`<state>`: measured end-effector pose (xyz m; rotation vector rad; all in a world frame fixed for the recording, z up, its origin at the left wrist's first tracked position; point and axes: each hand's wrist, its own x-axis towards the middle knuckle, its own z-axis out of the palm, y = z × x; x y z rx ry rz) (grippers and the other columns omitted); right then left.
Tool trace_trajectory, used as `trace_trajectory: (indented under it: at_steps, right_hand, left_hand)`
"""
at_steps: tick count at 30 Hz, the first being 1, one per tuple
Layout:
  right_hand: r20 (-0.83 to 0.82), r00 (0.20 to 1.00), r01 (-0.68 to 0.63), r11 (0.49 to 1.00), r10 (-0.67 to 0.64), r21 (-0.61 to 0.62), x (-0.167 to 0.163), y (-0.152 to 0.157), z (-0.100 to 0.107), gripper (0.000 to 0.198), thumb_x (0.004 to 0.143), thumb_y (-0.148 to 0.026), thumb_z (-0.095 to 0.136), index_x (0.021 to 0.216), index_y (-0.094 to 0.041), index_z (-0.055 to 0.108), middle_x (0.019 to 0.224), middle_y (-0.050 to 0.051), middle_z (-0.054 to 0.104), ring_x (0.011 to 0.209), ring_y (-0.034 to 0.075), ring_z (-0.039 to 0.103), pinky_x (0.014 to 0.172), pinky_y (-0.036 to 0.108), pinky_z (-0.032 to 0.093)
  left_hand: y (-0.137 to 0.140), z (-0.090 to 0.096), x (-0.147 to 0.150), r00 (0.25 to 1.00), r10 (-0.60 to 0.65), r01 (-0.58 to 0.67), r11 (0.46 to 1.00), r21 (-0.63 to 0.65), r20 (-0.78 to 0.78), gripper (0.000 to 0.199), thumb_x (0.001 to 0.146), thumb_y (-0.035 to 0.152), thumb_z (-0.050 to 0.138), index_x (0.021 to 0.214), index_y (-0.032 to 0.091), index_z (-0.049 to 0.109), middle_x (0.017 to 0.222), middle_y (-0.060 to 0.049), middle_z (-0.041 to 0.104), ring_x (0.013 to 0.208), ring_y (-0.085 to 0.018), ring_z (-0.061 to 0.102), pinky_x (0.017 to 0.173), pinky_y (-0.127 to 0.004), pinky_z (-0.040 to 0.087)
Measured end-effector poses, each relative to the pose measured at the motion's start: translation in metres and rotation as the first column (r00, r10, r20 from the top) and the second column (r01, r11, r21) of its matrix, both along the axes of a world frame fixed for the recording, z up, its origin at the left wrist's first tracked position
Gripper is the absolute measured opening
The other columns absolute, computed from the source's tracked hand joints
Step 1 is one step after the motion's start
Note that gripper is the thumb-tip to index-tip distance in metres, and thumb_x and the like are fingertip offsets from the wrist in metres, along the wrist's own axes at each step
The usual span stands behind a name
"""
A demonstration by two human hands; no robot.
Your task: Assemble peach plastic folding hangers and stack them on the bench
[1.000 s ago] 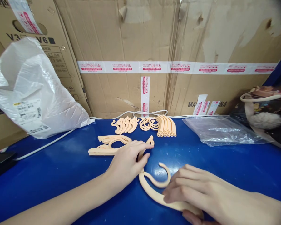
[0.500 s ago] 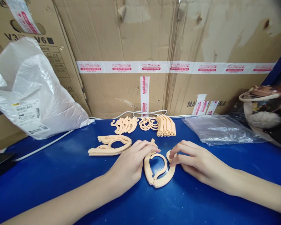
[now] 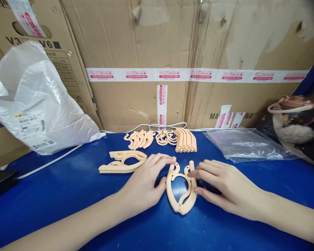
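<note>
A beige plastic folding hanger (image 3: 170, 190) lies on the blue table in front of me, its two arms folded up side by side and its hook curled between them. My left hand (image 3: 149, 179) is at the left arm, fingertips on its upper end and thumb by its outer edge. On the other side, my right hand (image 3: 222, 184) grips the right arm between fingers and thumb. Left of my left hand lie more folded hangers (image 3: 120, 169), stacked close together.
Behind the hands, loose beige parts lie in groups: small curved pieces (image 3: 141, 140), hooks (image 3: 166, 138) and a row of arms (image 3: 185, 141). A white parcel bag (image 3: 42, 104) stands left, a clear plastic bag (image 3: 240, 144) lies right. Cardboard boxes (image 3: 136, 104) wall the back.
The hanger's right arm has swung upright and now shows its straight end. The hanger has shifted slightly right and toward me. My right hand has moved a little outward.
</note>
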<state>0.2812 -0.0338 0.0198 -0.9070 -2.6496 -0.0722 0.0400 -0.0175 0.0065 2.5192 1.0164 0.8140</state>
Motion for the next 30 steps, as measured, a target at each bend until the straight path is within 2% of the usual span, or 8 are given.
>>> trace_trajectory:
  at_steps: [6,9,13,16,20,23,26,30]
  right_hand:
    - [0.012,0.999,0.032,0.999,-0.032,-0.003,0.0,-0.001,-0.001,0.044,0.087,-0.05,0.053,0.114,-0.016,0.057,0.092,0.009,0.061,0.082,0.021,0.055,0.072,0.036,0.043]
    - [-0.004,1.0,0.001,0.997,-0.001,-0.077,-0.001,-0.002,0.001,0.06,0.079,-0.056,0.062,0.122,-0.015,0.053,0.101,0.011,0.06,0.092,0.025,0.055,0.08,0.041,0.044]
    - [-0.027,0.995,-0.102,0.969,0.098,-0.227,0.001,0.0,0.003,0.056,0.084,-0.032,0.06,0.134,-0.017,0.041,0.128,0.013,0.052,0.12,0.025,0.046,0.099,0.041,0.04]
    - [-0.068,0.991,-0.134,0.937,0.119,-0.322,0.003,0.0,0.003,0.064,0.082,-0.019,0.058,0.14,-0.019,0.032,0.14,0.011,0.044,0.131,0.022,0.037,0.108,0.041,0.033]
    - [-0.248,0.969,-0.093,0.91,-0.011,-0.403,0.003,0.001,0.001,0.049,0.087,-0.027,0.056,0.133,-0.025,0.04,0.132,0.007,0.05,0.121,0.02,0.047,0.101,0.036,0.041]
    - [-0.338,0.922,0.041,0.913,-0.191,-0.406,0.004,0.006,-0.002,0.036,0.089,-0.039,0.054,0.121,-0.024,0.05,0.11,0.005,0.06,0.1,0.018,0.057,0.085,0.033,0.048]
    - [-0.328,0.893,0.09,0.837,-0.308,-0.54,0.005,0.01,-0.004,0.029,0.089,-0.046,0.053,0.103,-0.021,0.059,0.081,0.0,0.058,0.073,0.014,0.053,0.062,0.026,0.043]
    - [-0.439,0.821,-0.137,0.622,-0.364,-0.771,0.002,0.012,-0.004,0.032,0.088,-0.047,0.054,0.076,-0.017,0.054,0.071,-0.003,0.049,0.065,0.01,0.043,0.058,0.022,0.034]
  left_hand:
    - [-0.006,0.004,-0.001,0.995,-0.052,0.05,0.998,-0.033,-0.083,0.053,0.077,0.015,0.055,0.128,0.023,0.045,0.14,-0.006,0.042,0.132,-0.023,0.034,0.111,-0.045,0.03]
    - [-0.009,0.004,-0.002,0.989,-0.075,0.067,0.996,-0.064,-0.124,0.061,0.076,0.022,0.059,0.134,0.022,0.039,0.147,-0.007,0.035,0.138,-0.024,0.024,0.114,-0.046,0.025]
    - [-0.009,0.004,-0.002,0.979,-0.086,0.062,0.989,-0.134,-0.186,0.072,0.078,0.038,0.063,0.141,0.022,0.031,0.151,-0.009,0.029,0.14,-0.027,0.021,0.114,-0.051,0.021]
    - [-0.008,0.004,-0.002,0.975,-0.088,0.051,0.982,-0.181,-0.205,0.078,0.077,0.047,0.065,0.142,0.021,0.029,0.148,-0.012,0.035,0.137,-0.033,0.027,0.111,-0.058,0.02]
    - [-0.008,0.007,0.0,0.987,-0.084,0.065,0.989,-0.133,-0.138,0.07,0.072,0.043,0.072,0.131,0.022,0.041,0.131,-0.01,0.052,0.121,-0.031,0.047,0.103,-0.052,0.036]
    - [-0.009,0.008,0.001,0.995,-0.067,0.061,0.995,-0.077,-0.074,0.067,0.068,0.042,0.076,0.123,0.022,0.044,0.12,-0.008,0.056,0.108,-0.027,0.054,0.092,-0.044,0.045]
    - [-0.009,0.008,0.001,0.998,-0.056,0.056,0.998,-0.01,0.005,0.063,0.07,0.04,0.075,0.121,0.023,0.043,0.119,-0.007,0.053,0.108,-0.025,0.053,0.091,-0.04,0.045]
    - [-0.011,0.006,0.0,0.998,-0.062,0.062,0.995,0.076,-0.004,0.065,0.073,0.042,0.073,0.125,0.025,0.038,0.124,-0.007,0.049,0.113,-0.024,0.049,0.095,-0.04,0.043]
